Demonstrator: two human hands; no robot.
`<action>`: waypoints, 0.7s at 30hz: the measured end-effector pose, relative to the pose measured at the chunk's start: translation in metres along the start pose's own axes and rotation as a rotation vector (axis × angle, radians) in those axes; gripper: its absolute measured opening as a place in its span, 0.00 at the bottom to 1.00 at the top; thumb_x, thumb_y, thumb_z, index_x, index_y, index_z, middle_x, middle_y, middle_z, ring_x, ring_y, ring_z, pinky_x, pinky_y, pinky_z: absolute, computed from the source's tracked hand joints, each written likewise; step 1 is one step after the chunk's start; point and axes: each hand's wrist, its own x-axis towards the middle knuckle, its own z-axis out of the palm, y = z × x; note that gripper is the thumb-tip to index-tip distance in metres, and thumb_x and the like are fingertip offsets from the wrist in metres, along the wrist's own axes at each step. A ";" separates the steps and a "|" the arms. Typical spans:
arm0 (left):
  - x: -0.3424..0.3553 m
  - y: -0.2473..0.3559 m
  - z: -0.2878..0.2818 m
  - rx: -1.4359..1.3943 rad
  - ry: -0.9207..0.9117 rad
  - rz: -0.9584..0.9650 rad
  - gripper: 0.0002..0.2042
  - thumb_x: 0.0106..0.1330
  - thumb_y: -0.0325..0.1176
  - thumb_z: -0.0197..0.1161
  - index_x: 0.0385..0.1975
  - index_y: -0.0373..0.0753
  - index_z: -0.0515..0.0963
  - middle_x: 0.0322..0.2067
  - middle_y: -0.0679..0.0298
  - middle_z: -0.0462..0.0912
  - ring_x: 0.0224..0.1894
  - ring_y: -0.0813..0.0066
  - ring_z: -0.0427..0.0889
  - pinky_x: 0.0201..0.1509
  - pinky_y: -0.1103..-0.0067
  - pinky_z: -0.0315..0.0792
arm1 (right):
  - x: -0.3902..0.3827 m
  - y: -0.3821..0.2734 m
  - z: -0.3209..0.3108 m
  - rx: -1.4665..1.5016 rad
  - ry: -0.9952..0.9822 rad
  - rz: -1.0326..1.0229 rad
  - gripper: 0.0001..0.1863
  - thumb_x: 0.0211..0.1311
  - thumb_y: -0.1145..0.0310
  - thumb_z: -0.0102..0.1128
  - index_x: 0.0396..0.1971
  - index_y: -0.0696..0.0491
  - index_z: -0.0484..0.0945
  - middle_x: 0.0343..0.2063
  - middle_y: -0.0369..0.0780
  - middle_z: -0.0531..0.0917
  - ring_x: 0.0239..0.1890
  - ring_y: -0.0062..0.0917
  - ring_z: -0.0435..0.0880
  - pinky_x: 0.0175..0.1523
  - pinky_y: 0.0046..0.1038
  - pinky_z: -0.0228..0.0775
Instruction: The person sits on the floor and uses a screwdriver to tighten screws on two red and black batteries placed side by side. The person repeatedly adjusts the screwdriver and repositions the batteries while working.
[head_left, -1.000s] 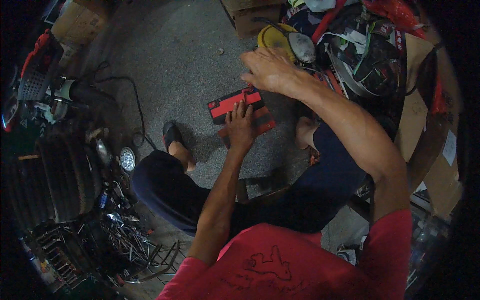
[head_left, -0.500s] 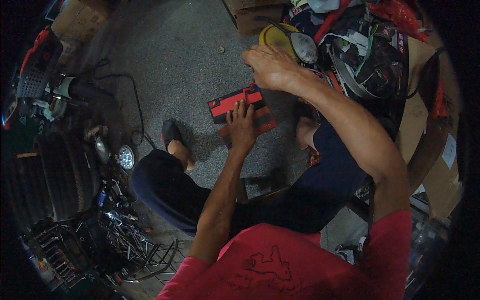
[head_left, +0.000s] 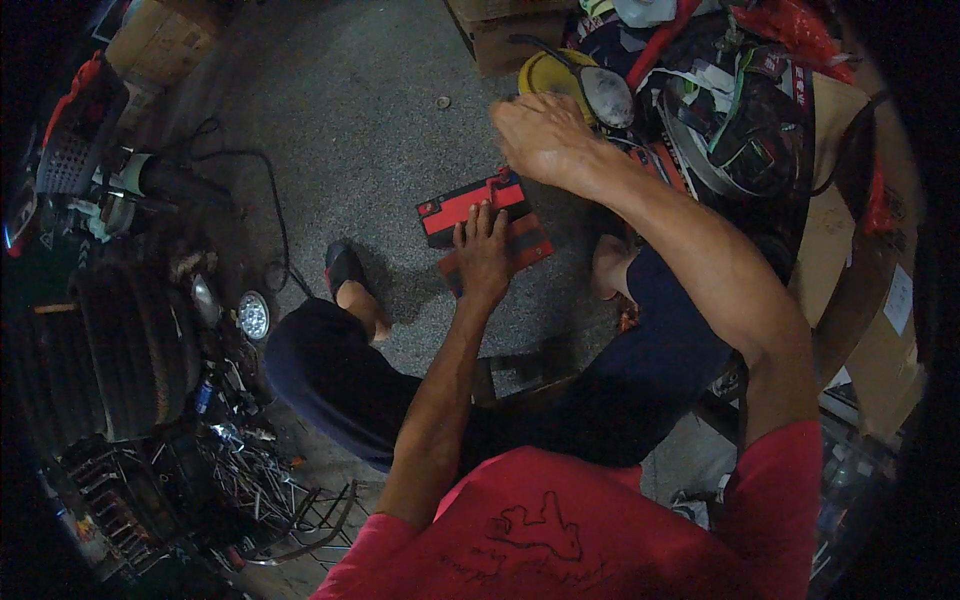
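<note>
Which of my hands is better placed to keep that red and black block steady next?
Probably your left hand: its fingers lie spread on the red and black block. Your right hand shows beyond the block's far right corner, and its grip is hidden.

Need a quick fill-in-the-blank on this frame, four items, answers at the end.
1. The hand lying on the box is the person's ____ one.
2. The box's two main colours are black and ____.
3. The hand farther from the shirt is the ____ one.
4. The tyres stand on the person's ____ side.

Missing words: left; red; right; left.
</note>
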 end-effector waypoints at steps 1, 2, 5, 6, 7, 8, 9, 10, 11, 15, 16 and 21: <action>0.000 0.000 0.001 0.010 -0.002 -0.001 0.24 0.59 0.28 0.52 0.58 0.44 0.65 0.65 0.54 0.56 0.68 0.56 0.52 0.67 0.57 0.45 | -0.002 0.000 0.001 -0.002 0.019 -0.014 0.10 0.55 0.67 0.54 0.34 0.57 0.75 0.36 0.50 0.79 0.44 0.45 0.77 0.48 0.44 0.67; 0.001 -0.001 0.001 0.021 -0.004 -0.002 0.24 0.59 0.28 0.52 0.58 0.44 0.65 0.65 0.54 0.56 0.68 0.56 0.52 0.67 0.57 0.45 | -0.003 0.001 0.001 -0.004 0.037 -0.028 0.10 0.55 0.67 0.54 0.34 0.57 0.74 0.36 0.50 0.79 0.44 0.45 0.77 0.48 0.44 0.67; 0.001 -0.004 0.006 0.030 0.023 0.003 0.24 0.58 0.29 0.53 0.58 0.45 0.65 0.65 0.54 0.56 0.68 0.56 0.52 0.67 0.57 0.46 | 0.002 0.005 0.002 0.002 -0.031 -0.051 0.13 0.55 0.66 0.55 0.37 0.57 0.73 0.37 0.50 0.78 0.45 0.45 0.77 0.48 0.44 0.67; 0.001 -0.004 0.007 0.029 0.036 0.006 0.24 0.58 0.29 0.53 0.58 0.45 0.65 0.65 0.54 0.56 0.68 0.56 0.53 0.67 0.57 0.46 | 0.002 0.005 0.002 0.016 -0.018 -0.052 0.13 0.55 0.65 0.55 0.36 0.58 0.74 0.36 0.50 0.79 0.44 0.45 0.77 0.47 0.44 0.68; 0.002 -0.004 0.009 0.025 0.037 0.006 0.24 0.58 0.29 0.53 0.58 0.45 0.65 0.65 0.55 0.56 0.68 0.57 0.53 0.67 0.57 0.46 | 0.001 0.006 0.002 0.029 -0.005 -0.052 0.13 0.55 0.64 0.56 0.36 0.58 0.74 0.35 0.50 0.79 0.43 0.45 0.78 0.47 0.44 0.68; 0.003 -0.004 0.010 0.022 0.039 0.006 0.24 0.58 0.30 0.54 0.58 0.45 0.65 0.65 0.55 0.56 0.68 0.57 0.53 0.67 0.57 0.46 | 0.001 0.006 0.002 0.042 0.008 -0.053 0.14 0.55 0.63 0.56 0.35 0.58 0.74 0.35 0.50 0.79 0.42 0.45 0.78 0.46 0.44 0.68; 0.002 -0.004 0.010 0.021 0.039 0.002 0.24 0.58 0.30 0.54 0.58 0.45 0.65 0.65 0.55 0.56 0.68 0.57 0.53 0.67 0.57 0.47 | 0.000 0.003 -0.001 0.041 0.017 -0.032 0.14 0.55 0.62 0.56 0.33 0.59 0.75 0.33 0.50 0.80 0.41 0.46 0.79 0.46 0.44 0.69; 0.002 -0.005 0.010 0.031 0.036 0.001 0.24 0.58 0.30 0.54 0.58 0.45 0.65 0.65 0.55 0.57 0.68 0.57 0.53 0.67 0.57 0.47 | -0.001 -0.001 -0.005 0.040 0.025 -0.012 0.15 0.55 0.61 0.57 0.32 0.59 0.76 0.32 0.50 0.80 0.39 0.46 0.79 0.45 0.44 0.69; 0.001 -0.006 0.010 0.042 0.034 0.000 0.24 0.58 0.31 0.55 0.58 0.45 0.65 0.65 0.55 0.57 0.68 0.57 0.53 0.67 0.57 0.47 | -0.001 -0.004 -0.007 0.039 0.034 0.009 0.15 0.55 0.60 0.57 0.31 0.59 0.76 0.31 0.50 0.80 0.38 0.46 0.80 0.44 0.44 0.70; 0.002 -0.004 0.009 0.071 0.014 0.001 0.25 0.57 0.32 0.56 0.58 0.44 0.65 0.64 0.55 0.57 0.68 0.57 0.53 0.67 0.56 0.47 | 0.004 -0.002 -0.009 0.045 -0.050 0.040 0.15 0.56 0.61 0.56 0.26 0.59 0.77 0.29 0.51 0.81 0.36 0.47 0.80 0.43 0.44 0.70; 0.002 -0.004 0.009 0.062 0.023 0.009 0.25 0.57 0.32 0.56 0.58 0.44 0.65 0.64 0.55 0.57 0.68 0.56 0.53 0.67 0.56 0.47 | 0.005 -0.001 -0.007 0.024 -0.069 0.029 0.14 0.56 0.61 0.56 0.26 0.59 0.77 0.29 0.52 0.81 0.36 0.47 0.80 0.43 0.44 0.70; 0.000 -0.008 0.013 0.041 0.083 0.035 0.26 0.55 0.32 0.57 0.58 0.43 0.66 0.64 0.55 0.58 0.68 0.56 0.53 0.67 0.56 0.47 | 0.000 0.000 0.001 0.020 0.034 -0.038 0.09 0.53 0.68 0.54 0.28 0.59 0.77 0.31 0.52 0.80 0.38 0.47 0.80 0.45 0.44 0.70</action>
